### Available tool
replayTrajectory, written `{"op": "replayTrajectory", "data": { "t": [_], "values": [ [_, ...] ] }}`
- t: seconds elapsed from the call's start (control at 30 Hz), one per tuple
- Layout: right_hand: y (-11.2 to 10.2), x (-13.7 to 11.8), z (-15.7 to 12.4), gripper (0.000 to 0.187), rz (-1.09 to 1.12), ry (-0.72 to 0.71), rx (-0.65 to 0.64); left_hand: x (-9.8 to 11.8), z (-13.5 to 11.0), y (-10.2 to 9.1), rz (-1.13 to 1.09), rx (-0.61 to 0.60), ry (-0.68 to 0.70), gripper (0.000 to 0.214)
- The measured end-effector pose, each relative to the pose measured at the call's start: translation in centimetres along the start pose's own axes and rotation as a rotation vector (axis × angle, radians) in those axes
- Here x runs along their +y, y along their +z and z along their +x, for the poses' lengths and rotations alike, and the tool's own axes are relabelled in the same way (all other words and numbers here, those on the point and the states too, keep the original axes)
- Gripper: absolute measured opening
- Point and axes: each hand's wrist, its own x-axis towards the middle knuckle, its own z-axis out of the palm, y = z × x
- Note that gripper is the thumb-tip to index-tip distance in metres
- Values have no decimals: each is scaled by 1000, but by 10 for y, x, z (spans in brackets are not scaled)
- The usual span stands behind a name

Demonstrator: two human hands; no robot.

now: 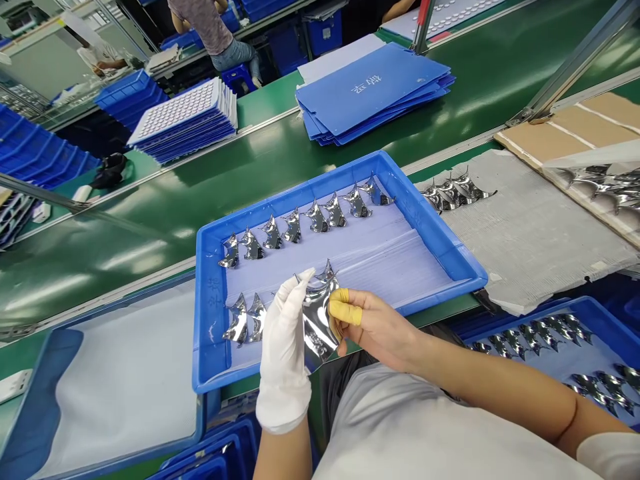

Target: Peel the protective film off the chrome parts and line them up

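Observation:
Between my two hands is a shiny, curved chrome-like metal part [318, 323] with pointed corners, held over the near edge of a blue tray [300, 191]. My left hand [286, 347], in a white glove, grips its left side, fingers closed. My right hand [373, 320] pinches its right side with fingers in yellow finger cots. In the tray, on a pale lining sheet [400, 257], stand a back row of similar metal parts [316, 217] and a few more metal parts [237, 320] at the front left. My left hand partly hides the front row.
More metal parts [457, 190] lie on grey paper [510, 233] at right, beside a cardboard box [590, 133]. A lower blue tray [600, 313] holds several. Blue sheets [375, 87] are stacked on the green belt [225, 193]. A lined tray [130, 373] sits left. A person [210, 33] sits beyond.

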Motion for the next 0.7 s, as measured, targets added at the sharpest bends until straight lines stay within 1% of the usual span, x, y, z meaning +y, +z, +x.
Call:
{"op": "replayTrajectory", "data": {
  "t": [0.1,0.2,0.33,0.53,0.7],
  "values": [
    [3,-2,-3,35,-106,-87,-3,-9,7,-1,-57,-32,-88,40],
    [6,-5,-4,34,-158,-99,-17,-17,9,-5,-71,-26,-100,47],
    [8,-9,-4,33,-194,-94,-29,-17,6,-7,-73,5,-74,45],
    [10,-10,-6,32,-214,-73,-58,-13,5,-7,-108,-38,-93,42],
    [10,-10,-8,34,-202,-31,-97,-22,5,-13,-72,-65,-154,45]
  ]
}}
